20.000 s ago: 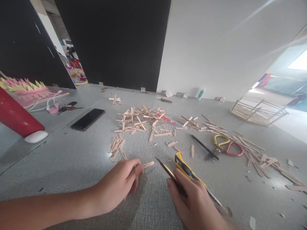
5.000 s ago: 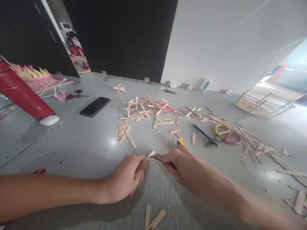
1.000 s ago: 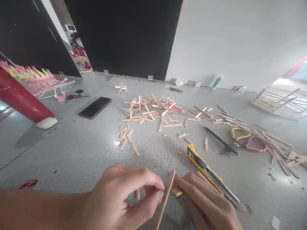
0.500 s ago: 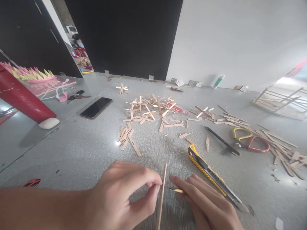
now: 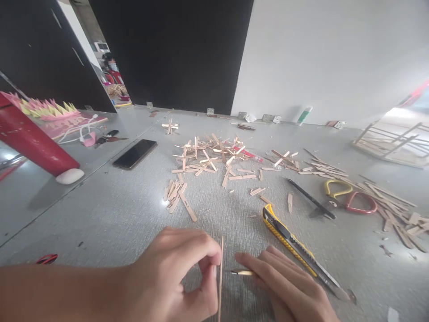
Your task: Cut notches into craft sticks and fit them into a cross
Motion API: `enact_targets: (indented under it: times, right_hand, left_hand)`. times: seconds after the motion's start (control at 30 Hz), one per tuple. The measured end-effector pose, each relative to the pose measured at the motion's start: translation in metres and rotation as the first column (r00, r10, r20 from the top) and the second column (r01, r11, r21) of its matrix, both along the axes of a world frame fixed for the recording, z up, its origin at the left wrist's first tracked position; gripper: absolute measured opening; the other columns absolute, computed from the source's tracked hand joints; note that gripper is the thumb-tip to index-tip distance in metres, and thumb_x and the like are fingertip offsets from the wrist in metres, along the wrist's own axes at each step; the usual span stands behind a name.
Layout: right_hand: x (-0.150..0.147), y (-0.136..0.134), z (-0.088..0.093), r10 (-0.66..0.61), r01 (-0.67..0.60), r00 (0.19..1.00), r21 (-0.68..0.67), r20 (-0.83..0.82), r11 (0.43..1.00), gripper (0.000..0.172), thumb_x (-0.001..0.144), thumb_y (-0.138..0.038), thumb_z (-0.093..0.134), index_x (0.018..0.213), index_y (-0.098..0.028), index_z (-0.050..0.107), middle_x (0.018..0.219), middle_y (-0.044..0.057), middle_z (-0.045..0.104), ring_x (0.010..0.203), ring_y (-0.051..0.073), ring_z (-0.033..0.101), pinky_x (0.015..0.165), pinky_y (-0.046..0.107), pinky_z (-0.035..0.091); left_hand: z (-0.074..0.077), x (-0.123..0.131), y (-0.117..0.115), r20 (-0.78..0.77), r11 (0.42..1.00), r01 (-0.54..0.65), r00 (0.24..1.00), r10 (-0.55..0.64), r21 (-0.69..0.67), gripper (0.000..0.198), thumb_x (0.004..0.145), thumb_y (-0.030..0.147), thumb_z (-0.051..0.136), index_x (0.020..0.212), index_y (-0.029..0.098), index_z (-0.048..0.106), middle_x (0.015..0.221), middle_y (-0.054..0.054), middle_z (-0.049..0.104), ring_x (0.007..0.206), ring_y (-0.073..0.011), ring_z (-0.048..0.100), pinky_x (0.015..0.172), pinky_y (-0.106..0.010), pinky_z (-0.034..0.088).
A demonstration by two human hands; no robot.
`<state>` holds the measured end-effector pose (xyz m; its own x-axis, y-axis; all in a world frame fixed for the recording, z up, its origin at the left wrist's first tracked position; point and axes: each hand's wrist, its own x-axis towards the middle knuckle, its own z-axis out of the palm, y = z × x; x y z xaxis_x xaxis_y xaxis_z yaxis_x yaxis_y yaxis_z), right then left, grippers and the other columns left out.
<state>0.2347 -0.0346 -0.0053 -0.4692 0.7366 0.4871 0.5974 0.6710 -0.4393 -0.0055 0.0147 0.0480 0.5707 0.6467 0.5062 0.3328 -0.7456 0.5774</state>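
Note:
My left hand [image 5: 174, 277] pinches a long wooden craft stick [image 5: 220, 277] between thumb and forefinger, holding it on edge near the bottom of the view. Just to its right, my right hand [image 5: 288, 286] holds a small short wooden piece [image 5: 241, 272] at its fingertips, pointed toward the stick and a little apart from it. A yellow utility knife [image 5: 291, 243] with its blade out lies on the grey floor just beyond my right hand.
A scattered heap of craft sticks [image 5: 208, 158] lies ahead, with a smaller bundle [image 5: 176, 197] nearer. Scissors with yellow and red handles [image 5: 338, 199], a black phone [image 5: 134, 154], a red cylinder [image 5: 31, 143] and a stick frame [image 5: 392, 143] lie around.
Over the last second my left hand has turned the long stick from flat-on to edge-on. The short piece in my right hand has drawn slightly away from it.

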Motion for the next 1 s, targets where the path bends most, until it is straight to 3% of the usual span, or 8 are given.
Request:
enact_targets:
  times: [0.3,0.5,0.63,0.77,0.93,1.0]
  right_hand:
    - [0.002,-0.003,0.0,-0.006,0.008,0.999,-0.051,0.041,0.999,0.032,0.107,-0.015,0.034,0.129,-0.016,0.057,0.076,0.003,0.064,0.067,0.017,0.064,0.072,0.03,0.053]
    - [0.0,-0.002,0.001,0.01,-0.01,1.0,-0.014,0.015,1.0,0.033,0.11,-0.022,0.031,0.126,-0.015,0.06,0.073,0.003,0.063,0.064,0.016,0.061,0.068,0.03,0.052]
    - [0.0,-0.001,-0.002,-0.015,0.015,1.0,-0.008,-0.015,1.0,0.034,0.11,-0.023,0.035,0.128,-0.014,0.063,0.073,0.004,0.064,0.063,0.016,0.061,0.064,0.029,0.052]
    - [-0.002,0.006,-0.007,-0.06,0.06,0.998,0.049,-0.009,0.997,0.038,0.105,-0.041,0.051,0.129,-0.018,0.069,0.074,0.007,0.065,0.065,0.018,0.062,0.063,0.031,0.055]
    - [-0.007,0.012,-0.009,-0.095,0.097,0.995,0.087,-0.03,0.991,0.045,0.101,-0.049,0.056,0.132,-0.019,0.069,0.075,0.007,0.066,0.065,0.018,0.063,0.061,0.03,0.057]
    - [-0.007,0.011,-0.009,-0.1,0.104,0.993,0.077,-0.059,0.992,0.045,0.101,-0.047,0.056,0.135,-0.019,0.068,0.075,0.007,0.066,0.065,0.018,0.064,0.059,0.029,0.057]
  left_hand:
    - [0.005,-0.004,0.002,-0.098,0.974,0.035,0.993,-0.058,-0.225,0.014,0.081,0.01,0.043,0.077,0.024,0.042,0.063,0.007,0.05,0.056,-0.0094,0.05,0.057,-0.018,0.045]
    - [0.008,-0.005,0.006,-0.144,0.942,0.036,0.986,-0.088,-0.334,0.012,0.078,0.013,0.046,0.075,0.024,0.042,0.064,0.005,0.051,0.056,-0.0115,0.05,0.045,-0.019,0.037]
    - [0.015,-0.005,0.005,-0.154,0.871,-0.001,0.984,-0.086,-0.49,0.008,0.082,0.022,0.047,0.075,0.024,0.044,0.064,0.004,0.05,0.06,-0.0138,0.051,0.049,-0.021,0.039]
    - [0.016,-0.007,0.006,-0.168,0.764,-0.082,0.985,-0.035,-0.64,0.009,0.084,0.029,0.049,0.077,0.024,0.045,0.074,0.001,0.051,0.069,-0.0162,0.049,0.056,-0.025,0.041]
    - [0.013,-0.01,0.016,0.014,0.629,0.085,0.993,-0.117,-0.773,0.015,0.09,0.029,0.044,0.076,0.024,0.041,0.069,0.003,0.049,0.066,-0.0165,0.047,0.066,-0.031,0.041]
    - [0.011,-0.01,0.019,0.059,0.591,0.103,0.994,-0.095,-0.8,0.017,0.092,0.03,0.041,0.076,0.024,0.04,0.066,0.004,0.05,0.065,-0.0167,0.047,0.067,-0.032,0.04]
